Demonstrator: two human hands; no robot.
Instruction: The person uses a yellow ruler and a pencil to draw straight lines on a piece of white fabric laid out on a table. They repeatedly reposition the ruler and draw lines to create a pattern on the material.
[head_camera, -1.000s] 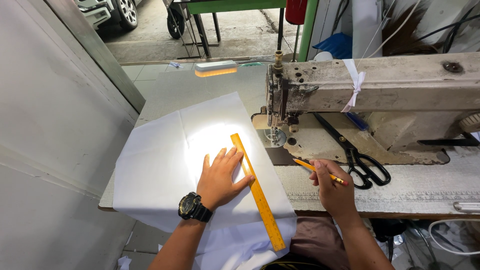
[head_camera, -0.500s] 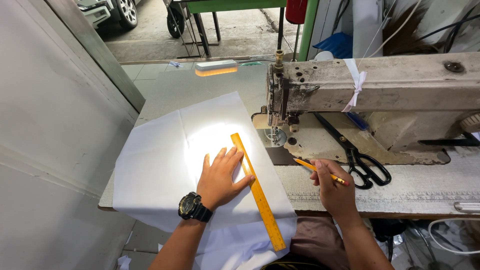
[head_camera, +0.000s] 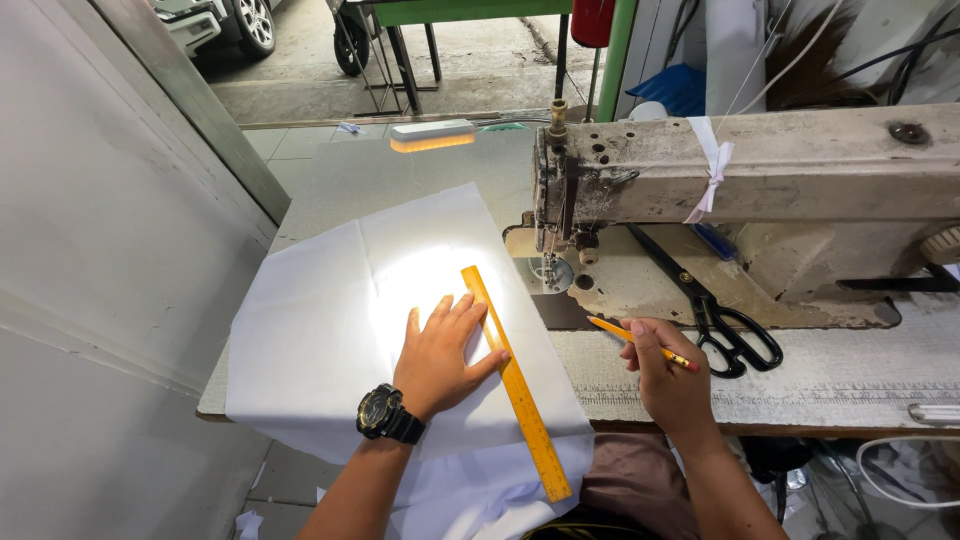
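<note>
A white cloth (head_camera: 330, 330) lies spread on the sewing table, its near edge hanging over the front. On it rests a long yellow ruler (head_camera: 515, 380), running from the middle toward the near edge. My left hand (head_camera: 440, 355), with a black watch on the wrist, lies flat on the cloth with fingers spread, thumb and fingertips against the ruler's left side. My right hand (head_camera: 668, 385) rests on the table to the right of the cloth and grips a yellow pencil (head_camera: 640, 342), its tip pointing left toward the ruler.
An old beige sewing machine (head_camera: 760, 190) fills the table's right half, its needle (head_camera: 550, 262) just beyond the ruler's far end. Black scissors (head_camera: 715, 315) lie on the machine bed near my right hand. A small lit lamp (head_camera: 432, 135) sits at the far edge. A grey wall runs along the left.
</note>
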